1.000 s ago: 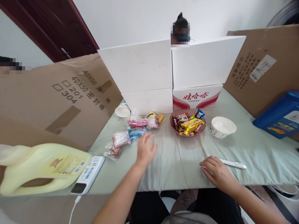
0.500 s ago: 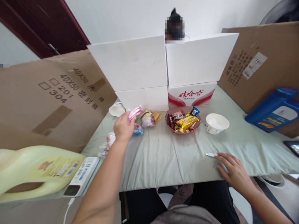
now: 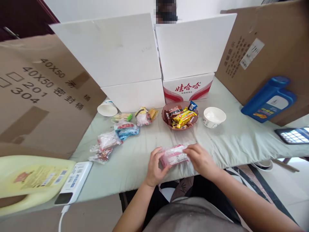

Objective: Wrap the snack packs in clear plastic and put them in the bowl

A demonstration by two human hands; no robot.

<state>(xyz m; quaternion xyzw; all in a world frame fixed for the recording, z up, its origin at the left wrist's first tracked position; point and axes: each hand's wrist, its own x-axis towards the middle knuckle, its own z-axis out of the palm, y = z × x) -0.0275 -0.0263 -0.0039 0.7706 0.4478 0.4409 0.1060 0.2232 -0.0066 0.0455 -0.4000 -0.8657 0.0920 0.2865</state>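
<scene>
A pink-and-white plastic-wrapped snack packet (image 3: 176, 155) is held level above the front part of the table. My left hand (image 3: 155, 166) grips its left end between thumb and fingers. The fingers of my right hand (image 3: 201, 161) close on its right end; the small white tool seen there earlier does not show now. Beyond the packet stands a pink bowl (image 3: 180, 127) heaped with wrapped snacks. A white paper bowl (image 3: 214, 120) is to its right. Several wrapped snacks (image 3: 126, 130) lie on the left, near a tipped paper cup (image 3: 107, 109).
White boxes (image 3: 135, 64) wall off the back, with a person's head above them. Cardboard sheets (image 3: 48, 96) flank both sides. A blue bottle (image 3: 269, 100) and a phone (image 3: 293, 135) are right; a yellow jug (image 3: 36, 180) and a white power bank (image 3: 74, 182) are left.
My left hand has brought the pink packet from the snack pile to the table's front middle. My right hand has moved left onto the packet. The view has shifted.
</scene>
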